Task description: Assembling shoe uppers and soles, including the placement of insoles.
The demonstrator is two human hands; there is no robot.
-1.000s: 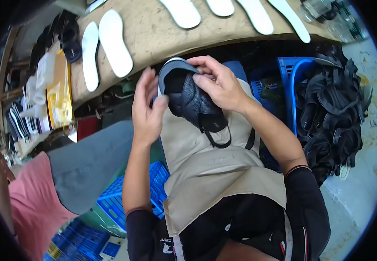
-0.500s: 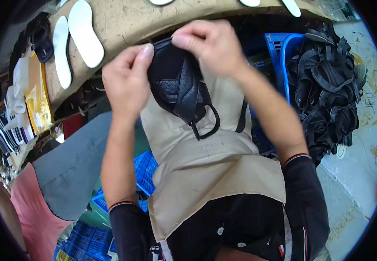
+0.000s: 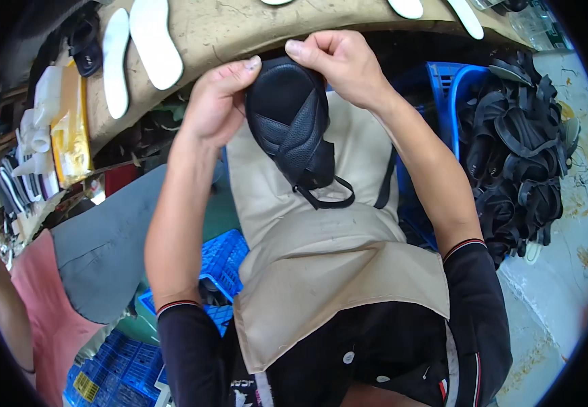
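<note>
Between my two hands hangs a black sandal upper (image 3: pixel 292 125) with crossed leather-like straps and a thin strap loop dangling at its lower end. My left hand (image 3: pixel 223 95) pinches its upper left edge, thumb along the top. At the upper right edge, my right hand (image 3: pixel 345 64) grips it between thumb and curled fingers. The piece hangs over my beige apron (image 3: pixel 335 264), close to the bench's front edge. What lies behind the upper is hidden.
White insoles (image 3: pixel 156 44) lie on the tan-covered bench (image 3: pixel 219 30) ahead. To the right, a blue crate (image 3: pixel 448 88) stands beside a heap of black sandals (image 3: pixel 511 149). Further blue baskets (image 3: pixel 225 261) are low at left, near another person's grey-covered leg (image 3: pixel 104 237).
Both hands have shifted slightly right with the upper, which now hangs more visibly face-on. Its dangling strap has swung to the right. The view has turned a little.
</note>
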